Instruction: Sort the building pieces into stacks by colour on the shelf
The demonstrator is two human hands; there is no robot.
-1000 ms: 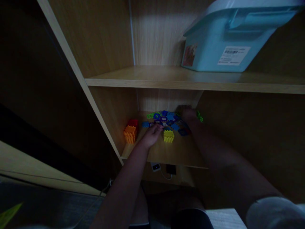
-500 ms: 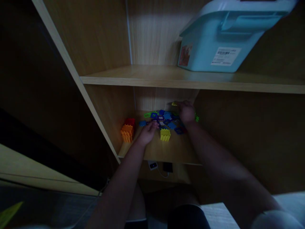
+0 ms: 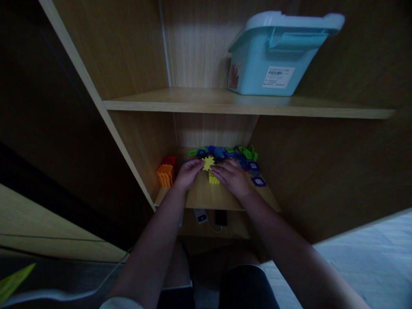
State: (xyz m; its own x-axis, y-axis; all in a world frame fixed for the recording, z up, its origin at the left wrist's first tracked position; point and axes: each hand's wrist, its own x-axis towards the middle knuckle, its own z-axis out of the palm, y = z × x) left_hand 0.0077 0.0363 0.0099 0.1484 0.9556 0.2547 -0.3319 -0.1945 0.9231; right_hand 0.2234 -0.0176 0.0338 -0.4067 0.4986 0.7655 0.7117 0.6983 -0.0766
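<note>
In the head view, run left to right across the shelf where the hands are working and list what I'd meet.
Orange stack of notched pieces, left hand, yellow notched piece between the hands, right hand, dark purple piece near the shelf's right side.

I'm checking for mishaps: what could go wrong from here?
The left hand and right hand hold a flat yellow notched plastic square near a yellow notched plastic block; a slip could jolt the block. The right hand might also disturb the notched blue plastic pieces behind it.
</note>
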